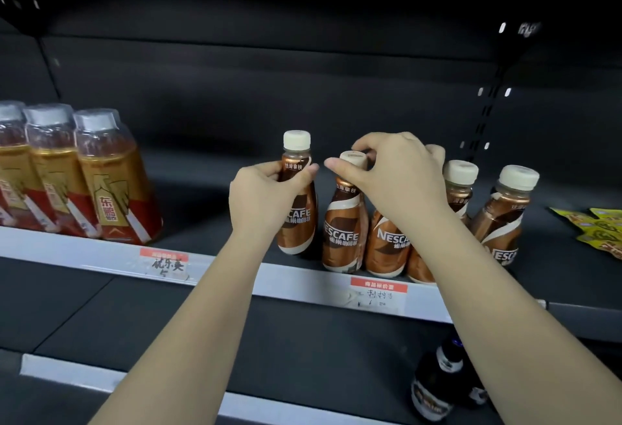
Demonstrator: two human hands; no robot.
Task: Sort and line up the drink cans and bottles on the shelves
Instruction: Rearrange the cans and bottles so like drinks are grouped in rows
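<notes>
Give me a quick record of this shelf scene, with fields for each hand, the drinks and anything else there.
left hand: grips the neck of the leftmost coffee bottle
right hand: fingers pinch the cap of the second coffee bottle
coffee bottles: five visible, upright near the shelf edge
gold bottles: upright, far left
yellow packets: far right
dark bottles: shelf below

Five coffee bottles (343, 229), three gold bottles (114, 182)
</notes>
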